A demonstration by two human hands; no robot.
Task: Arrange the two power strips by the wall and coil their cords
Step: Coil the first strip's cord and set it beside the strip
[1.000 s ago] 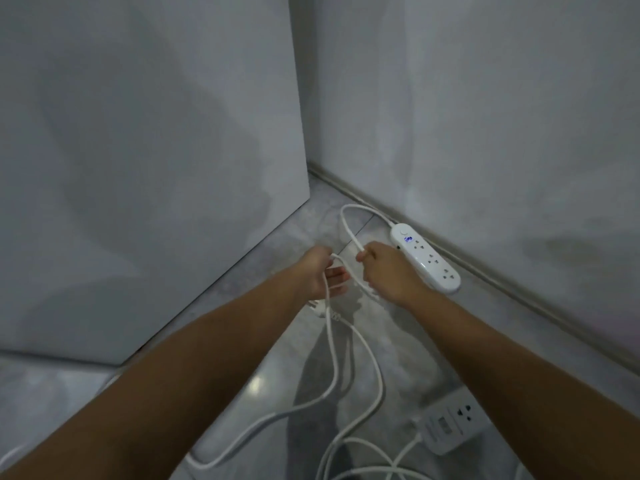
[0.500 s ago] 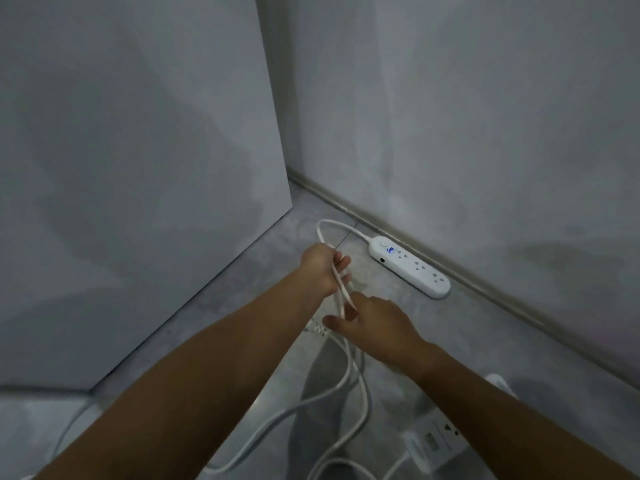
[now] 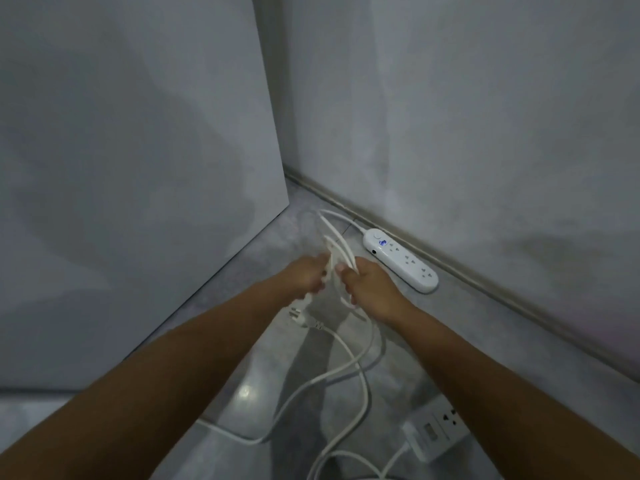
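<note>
The left hand is smeared by motion, so its fingers and their grip on the white cord cannot be made out. The cord's loops blur where they cross between the fingertips. The right hand hides the stretch under its palm. The square power strip is partly covered by the right forearm. Below the fingers, the cords run off the bottom edge.
</note>
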